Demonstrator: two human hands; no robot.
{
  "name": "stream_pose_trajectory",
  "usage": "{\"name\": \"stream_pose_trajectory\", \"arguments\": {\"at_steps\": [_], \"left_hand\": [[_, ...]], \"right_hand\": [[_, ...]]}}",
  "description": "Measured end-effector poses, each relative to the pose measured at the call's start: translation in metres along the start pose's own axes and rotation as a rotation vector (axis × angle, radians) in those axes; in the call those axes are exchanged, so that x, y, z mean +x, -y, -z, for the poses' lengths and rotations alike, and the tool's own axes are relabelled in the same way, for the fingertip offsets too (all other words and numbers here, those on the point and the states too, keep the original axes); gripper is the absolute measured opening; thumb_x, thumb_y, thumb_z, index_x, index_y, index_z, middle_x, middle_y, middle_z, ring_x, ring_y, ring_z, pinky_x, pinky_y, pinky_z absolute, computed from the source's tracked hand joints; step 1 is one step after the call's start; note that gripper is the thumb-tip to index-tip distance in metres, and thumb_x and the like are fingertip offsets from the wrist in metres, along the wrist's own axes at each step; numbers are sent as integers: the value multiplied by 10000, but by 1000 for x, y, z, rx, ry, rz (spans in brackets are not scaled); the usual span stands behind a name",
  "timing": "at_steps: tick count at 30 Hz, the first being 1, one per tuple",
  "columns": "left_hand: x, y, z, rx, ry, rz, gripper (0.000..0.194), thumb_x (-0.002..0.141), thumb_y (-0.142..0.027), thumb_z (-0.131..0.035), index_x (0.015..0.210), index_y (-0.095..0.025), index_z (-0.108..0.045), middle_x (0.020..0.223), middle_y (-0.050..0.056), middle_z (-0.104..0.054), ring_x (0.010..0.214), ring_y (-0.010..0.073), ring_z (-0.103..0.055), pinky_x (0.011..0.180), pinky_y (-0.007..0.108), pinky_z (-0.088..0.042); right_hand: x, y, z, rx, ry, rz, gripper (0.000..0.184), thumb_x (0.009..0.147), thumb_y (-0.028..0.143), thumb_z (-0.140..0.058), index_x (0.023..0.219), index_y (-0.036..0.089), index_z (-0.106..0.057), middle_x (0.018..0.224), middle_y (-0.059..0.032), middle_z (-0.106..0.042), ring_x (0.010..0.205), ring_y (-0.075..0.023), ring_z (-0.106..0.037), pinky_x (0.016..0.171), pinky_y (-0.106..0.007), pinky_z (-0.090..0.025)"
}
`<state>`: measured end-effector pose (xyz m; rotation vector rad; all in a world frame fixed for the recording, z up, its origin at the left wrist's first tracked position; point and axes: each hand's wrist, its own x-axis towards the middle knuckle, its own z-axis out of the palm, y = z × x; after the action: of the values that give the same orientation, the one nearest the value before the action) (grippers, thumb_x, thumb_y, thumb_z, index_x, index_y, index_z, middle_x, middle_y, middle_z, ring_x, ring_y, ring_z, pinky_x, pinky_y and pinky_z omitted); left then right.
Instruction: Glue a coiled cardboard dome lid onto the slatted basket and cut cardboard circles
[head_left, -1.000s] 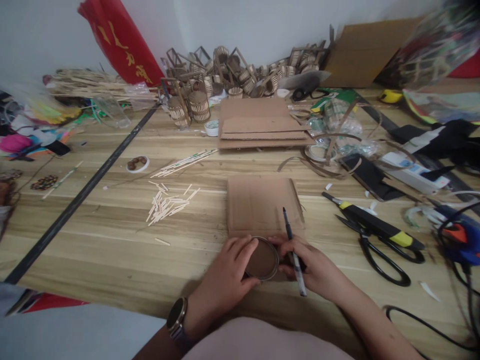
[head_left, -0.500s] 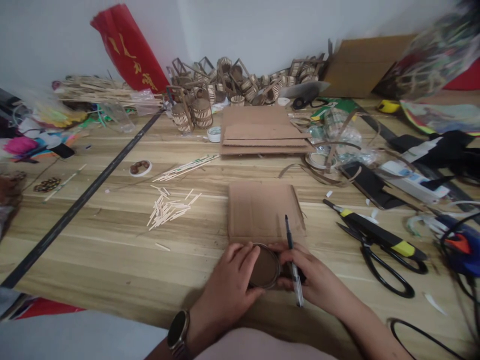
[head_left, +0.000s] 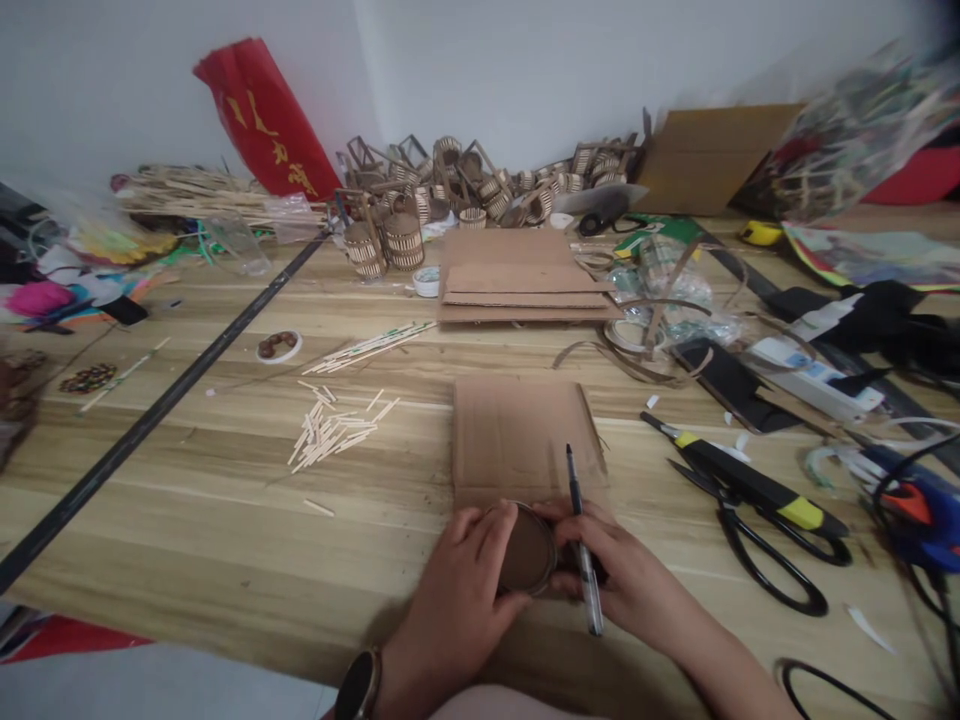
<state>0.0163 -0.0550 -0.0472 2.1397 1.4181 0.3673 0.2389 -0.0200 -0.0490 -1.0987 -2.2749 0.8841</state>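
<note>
Between my two hands is a round brown disc with a raised rim point(head_left: 529, 550), near the table's front edge. My left hand point(head_left: 466, 570) is closed around its left side, fingers over the rim and thumb at the near edge. On the right side, the fingertips of my right hand point(head_left: 611, 560) press against the rim. A pen point(head_left: 584, 550) with a dark tip end and clear barrel rests between the fingers of that same hand, pointing away from me. Just beyond lies a square piece of cardboard point(head_left: 525, 430), its near edge partly covered by my fingers.
Short wooden sticks point(head_left: 330, 435) lie loose to the left. Black scissors point(head_left: 750, 530) and a yellow-black utility knife point(head_left: 757, 480) are at the right, beside a blue glue gun point(head_left: 911, 500). Stacked cardboard point(head_left: 517, 262) sits farther back, before small woven baskets point(head_left: 465, 180).
The whole view has shifted slightly, with the scene appearing a little lower. Both hands keep the same hold on the disc, and the pen stays in my right hand.
</note>
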Motion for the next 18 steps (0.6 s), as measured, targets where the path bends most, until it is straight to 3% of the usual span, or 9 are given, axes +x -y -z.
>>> {"name": "stream_pose_trajectory", "arguments": {"at_steps": [8,14,18], "left_hand": [[3,-3,5,-17,-22,22,754,749,-187,-743,1417,-160,-393,1412,132,-546,1241,325,-492,1065,523,-433],[3,-6,6,-7,-32,29,756,743,-202,-757,1408,-194,-395,1380,120,-571,1216,326,-508,1042,525,-442],[4,-5,6,-4,-34,16,774,733,-205,-774,1407,-182,-395,1397,126,-556,1248,327,-484,1066,516,-420]], "right_hand": [[0,0,4,100,39,-95,190,794,209,-695,941,251,-582,1244,-118,-673,1152,-264,-641,922,-416,-542],[-8,-8,6,248,-64,-230,99,878,291,-588,941,258,-519,1256,-149,-678,1157,-269,-649,913,-439,-550],[-8,-8,6,242,-66,-233,96,877,298,-590,928,260,-517,1229,-138,-695,1122,-263,-668,900,-431,-557]]}}
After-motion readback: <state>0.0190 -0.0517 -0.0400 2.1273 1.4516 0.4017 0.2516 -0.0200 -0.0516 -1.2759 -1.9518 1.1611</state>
